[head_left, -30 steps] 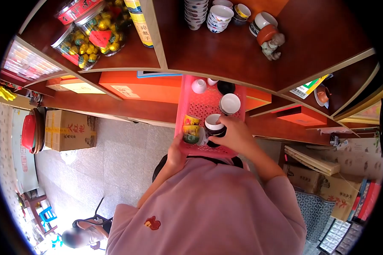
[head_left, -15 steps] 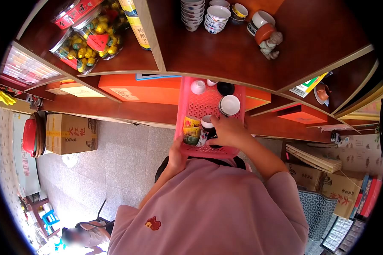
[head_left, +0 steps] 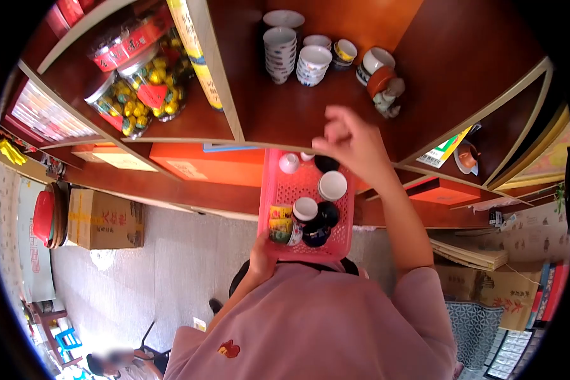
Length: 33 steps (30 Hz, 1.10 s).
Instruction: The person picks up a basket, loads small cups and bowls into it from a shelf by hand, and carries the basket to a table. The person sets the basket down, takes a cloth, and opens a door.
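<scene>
My left hand grips the left rim of a pink plastic basket near my body. Inside stand small cups: a white cup, another white cup, a yellow patterned cup lying among others on the left, and dark cups by the near end. Raised above the basket's far end, at the shelf edge, is my right hand. Its fingers are bent, thumb and forefinger apart, with nothing visible between them. Stacked white cups on the shelf are beyond it.
A wooden shelf spans the front, holding a taller cup stack, a clay figurine and jars of yellow-wrapped pieces. A cardboard box stands on the floor at left. Another person is at lower left.
My right hand has left the cups in the basket and risen forward to the shelf edge. The dark cups it covered now show. My left hand still holds the basket.
</scene>
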### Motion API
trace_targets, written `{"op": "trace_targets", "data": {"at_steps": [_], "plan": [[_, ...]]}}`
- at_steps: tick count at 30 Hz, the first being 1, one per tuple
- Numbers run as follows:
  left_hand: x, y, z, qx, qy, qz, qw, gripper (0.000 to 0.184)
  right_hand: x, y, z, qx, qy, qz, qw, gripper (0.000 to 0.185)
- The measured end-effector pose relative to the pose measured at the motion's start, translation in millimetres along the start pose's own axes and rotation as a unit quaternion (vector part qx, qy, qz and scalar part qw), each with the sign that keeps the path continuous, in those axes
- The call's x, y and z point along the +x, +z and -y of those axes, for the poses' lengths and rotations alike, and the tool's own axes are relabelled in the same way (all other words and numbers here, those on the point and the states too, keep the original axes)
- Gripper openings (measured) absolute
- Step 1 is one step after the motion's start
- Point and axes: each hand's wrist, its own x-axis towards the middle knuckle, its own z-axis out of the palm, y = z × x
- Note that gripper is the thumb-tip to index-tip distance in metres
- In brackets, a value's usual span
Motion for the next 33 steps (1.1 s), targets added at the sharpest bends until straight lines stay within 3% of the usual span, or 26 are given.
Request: {"op": "trace_targets", "data": {"at_steps": [2,4,6,9,10,12,14,15,18,20,26,29,30,33], "plan": [[1,-1,2,-0.006,0.0,-0.022,1.0,0.055,47,16,-25,0.059,-0.005,-0.14,0.988,0.081],[1,-1,1,0.013,0.012,-0.009,1.0,0.054,86,37,-64,-0.024,-0.103,-0.231,0.967,0.088],[2,-6,2,0.002,-0.006,-0.008,1.0,0.053,107,55,-77,0.047,-0.075,-0.243,0.966,0.094],[-1,-1,-1,-0.011,-0.004,-0.035,0.999,0.05,124,66,-81,0.022,-0.108,-0.286,0.952,0.093],[-18,-123,-82,-0.178,0.037,0.068,0.981,0.053,128,68,-81,0.02,-0.123,-0.3,0.946,0.092],[-52,-353,-244,-0.503,-0.003,0.294,0.812,0.067,131,73,-78,-0.023,-0.111,-0.302,0.947,0.087],[-26,-207,-143,-0.269,0.085,0.126,0.951,0.06,136,75,-85,-0.018,-0.092,-0.3,0.949,0.082],[-7,-80,-47,-0.104,0.081,0.039,0.991,0.057,137,76,-85,-0.054,-0.112,-0.323,0.938,0.073],[-3,9,-1,-0.002,0.025,0.022,0.999,0.051,137,75,-92,-0.041,-0.111,-0.326,0.938,0.068],[-5,11,-3,0.026,0.007,0.021,0.999,0.058,130,72,-83,-0.011,-0.079,-0.319,0.944,0.066],[-7,15,-7,0.017,0.013,0.007,1.0,0.053,105,54,-72,-0.014,-0.116,-0.326,0.938,0.058],[-2,2,-1,-0.003,0.009,0.0,1.0,0.052,79,52,-74,0.093,-0.128,-0.285,0.945,0.057],[-1,0,0,-0.007,0.02,0.004,1.0,0.051,59,44,-64,0.072,-0.092,-0.214,0.97,0.056],[0,-1,1,-0.002,0.006,-0.004,1.0,0.054,6,37,-25,0.181,-0.077,-0.178,0.964,0.058]]}}
